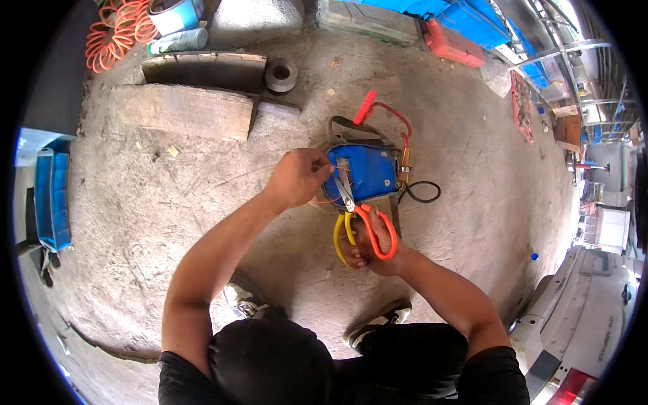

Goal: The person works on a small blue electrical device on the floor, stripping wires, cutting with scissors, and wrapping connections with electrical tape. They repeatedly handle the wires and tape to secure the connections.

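Observation:
A blue box-like unit (378, 167) with a dark strap lies on the floor in front of me. At its left side, my left hand (297, 177) is closed, thumb and fingers pinched on what looks like a thin wire. My right hand (374, 246) grips scissors (348, 202) with one orange and one yellow handle loop, just below the unit. Their blades are parted and point up over its left part, close to the left fingertips. Beyond and to the right of the unit, a red cable (403, 125) runs to a red-handled clamp (365, 108).
A wooden board (185, 111) and a grey tape roll (281, 74) lie at the far left. Behind them are an orange coiled hose (115, 40) and a blue bucket (174, 17). A blue crate (52, 199) stands left, a red case (453, 44) far right, and a white vehicle (584, 317) near right.

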The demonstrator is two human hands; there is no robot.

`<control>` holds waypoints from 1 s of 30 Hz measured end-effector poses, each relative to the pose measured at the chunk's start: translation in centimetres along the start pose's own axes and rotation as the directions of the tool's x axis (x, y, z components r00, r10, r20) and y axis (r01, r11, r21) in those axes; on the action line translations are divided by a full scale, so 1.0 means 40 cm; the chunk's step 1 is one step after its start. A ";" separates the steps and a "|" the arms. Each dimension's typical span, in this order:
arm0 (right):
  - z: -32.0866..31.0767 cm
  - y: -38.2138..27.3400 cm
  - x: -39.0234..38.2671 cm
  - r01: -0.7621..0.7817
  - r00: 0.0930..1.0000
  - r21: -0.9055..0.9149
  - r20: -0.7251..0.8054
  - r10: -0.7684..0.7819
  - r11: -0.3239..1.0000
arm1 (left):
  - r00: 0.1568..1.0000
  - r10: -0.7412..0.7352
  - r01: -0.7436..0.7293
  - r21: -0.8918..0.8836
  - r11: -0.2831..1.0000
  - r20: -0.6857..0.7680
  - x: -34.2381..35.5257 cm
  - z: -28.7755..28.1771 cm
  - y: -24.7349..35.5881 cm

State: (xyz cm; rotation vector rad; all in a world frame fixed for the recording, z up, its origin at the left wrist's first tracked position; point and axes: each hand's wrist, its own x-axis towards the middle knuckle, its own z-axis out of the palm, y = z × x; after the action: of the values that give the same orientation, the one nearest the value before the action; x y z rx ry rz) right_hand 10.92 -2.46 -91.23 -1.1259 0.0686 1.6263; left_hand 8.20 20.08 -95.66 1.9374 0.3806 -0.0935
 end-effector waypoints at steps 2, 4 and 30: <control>-0.014 0.004 0.017 0.009 1.000 0.020 0.010 -0.010 1.000 | 0.996 0.071 -0.071 0.009 0.997 -0.052 -0.003 0.012 -0.009; -0.020 0.009 0.029 0.036 0.999 0.027 0.006 -0.036 0.999 | 0.990 0.113 -0.111 0.026 0.993 -0.086 -0.011 0.017 -0.010; -0.049 0.023 0.049 0.147 0.950 0.253 0.234 -0.208 0.956 | 0.988 0.029 -0.066 -0.245 0.967 -0.153 -0.030 0.057 0.013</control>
State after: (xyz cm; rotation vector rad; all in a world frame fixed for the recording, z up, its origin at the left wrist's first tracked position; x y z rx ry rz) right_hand 11.51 -2.50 -94.07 -0.7128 -0.0126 1.5433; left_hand 7.49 17.55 -95.80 1.7068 0.4232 0.1257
